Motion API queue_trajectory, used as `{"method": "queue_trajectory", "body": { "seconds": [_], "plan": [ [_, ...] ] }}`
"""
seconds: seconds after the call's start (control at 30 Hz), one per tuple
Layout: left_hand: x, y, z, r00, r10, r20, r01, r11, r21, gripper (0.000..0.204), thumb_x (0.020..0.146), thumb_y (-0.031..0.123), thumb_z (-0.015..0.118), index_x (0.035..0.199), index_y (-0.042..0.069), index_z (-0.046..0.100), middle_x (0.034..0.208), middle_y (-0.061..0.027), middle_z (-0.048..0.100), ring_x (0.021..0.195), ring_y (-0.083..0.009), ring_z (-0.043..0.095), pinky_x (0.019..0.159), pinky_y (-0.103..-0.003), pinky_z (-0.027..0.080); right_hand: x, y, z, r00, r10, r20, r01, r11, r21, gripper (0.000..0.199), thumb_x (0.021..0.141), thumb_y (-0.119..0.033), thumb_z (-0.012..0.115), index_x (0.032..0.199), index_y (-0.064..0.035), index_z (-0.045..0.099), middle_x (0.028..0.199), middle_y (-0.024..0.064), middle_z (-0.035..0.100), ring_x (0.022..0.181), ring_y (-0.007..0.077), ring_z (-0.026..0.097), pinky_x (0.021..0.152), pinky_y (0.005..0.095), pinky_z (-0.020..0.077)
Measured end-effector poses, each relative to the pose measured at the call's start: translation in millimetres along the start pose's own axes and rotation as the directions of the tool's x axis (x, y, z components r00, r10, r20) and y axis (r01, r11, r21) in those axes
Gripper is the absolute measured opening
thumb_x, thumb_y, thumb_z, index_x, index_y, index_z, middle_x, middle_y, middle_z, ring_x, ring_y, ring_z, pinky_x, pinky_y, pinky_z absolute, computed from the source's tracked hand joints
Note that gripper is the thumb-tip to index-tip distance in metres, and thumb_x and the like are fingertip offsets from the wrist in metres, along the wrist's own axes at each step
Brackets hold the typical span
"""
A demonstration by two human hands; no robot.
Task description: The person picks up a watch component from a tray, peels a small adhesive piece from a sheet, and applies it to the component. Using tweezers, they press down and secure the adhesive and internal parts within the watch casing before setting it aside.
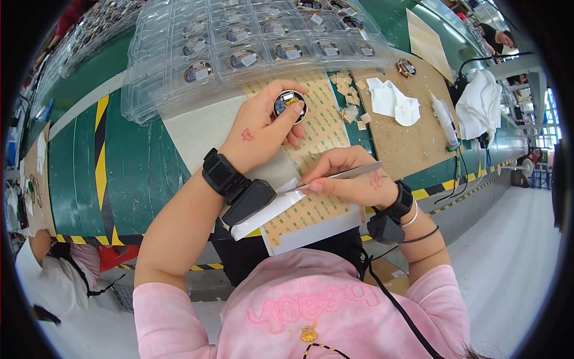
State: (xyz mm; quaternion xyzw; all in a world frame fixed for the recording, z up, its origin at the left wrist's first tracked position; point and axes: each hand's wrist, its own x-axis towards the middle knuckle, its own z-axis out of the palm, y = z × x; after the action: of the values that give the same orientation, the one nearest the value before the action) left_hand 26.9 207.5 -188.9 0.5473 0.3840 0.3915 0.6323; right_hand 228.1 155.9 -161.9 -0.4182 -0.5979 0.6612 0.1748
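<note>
Left hand (263,128) pinches a small round disc (290,105), dark face inside a shiny metal rim, fingertips closed around its edge, held just above the sticker sheet (317,137). That sheet is tan, gridded with little pads, lying flat on the green counter (137,161). Right hand (350,176) grips slim metal tweezers (335,178), tips down on the sheet. Clear plastic trays (239,48) of matching discs sit beyond.
</note>
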Motion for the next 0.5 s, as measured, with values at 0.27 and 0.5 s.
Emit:
{"method": "queue_trajectory", "body": {
  "seconds": [0.27, 0.5],
  "plan": [
    [6, 28, 3, 0.999, 0.03, -0.025, -0.031, 0.999, -0.038, 0.026, 0.096, 0.012, 0.052, 0.121, 0.007, 0.05, 0.08, -0.0048, 0.064, 0.053, -0.0057, 0.049, 0.049, -0.022, 0.04, -11, -35, -30, 0.941, -0.212, -0.265, 0.302, 0.88, 0.368, 0.013, 0.089, -0.012, 0.064, 0.096, -0.0008, 0.062, 0.095, 0.0105, 0.068, 0.084, 0.0158, 0.066, 0.072, 0.0271, 0.0525],
    [12, 51, 10, 0.999, 0.028, -0.036, -0.033, 0.991, -0.129, 0.028, 0.096, 0.011, 0.05, 0.123, 0.007, 0.047, 0.085, -0.0057, 0.065, 0.054, -0.0044, 0.045, 0.05, -0.021, 0.039, 20, -69, -55, 0.848, -0.326, -0.417, 0.449, 0.86, 0.241, 0.016, 0.092, -0.015, 0.061, 0.1, -0.0008, 0.06, 0.102, 0.0112, 0.066, 0.091, 0.0171, 0.065, 0.074, 0.0271, 0.0541]
  ]
}}
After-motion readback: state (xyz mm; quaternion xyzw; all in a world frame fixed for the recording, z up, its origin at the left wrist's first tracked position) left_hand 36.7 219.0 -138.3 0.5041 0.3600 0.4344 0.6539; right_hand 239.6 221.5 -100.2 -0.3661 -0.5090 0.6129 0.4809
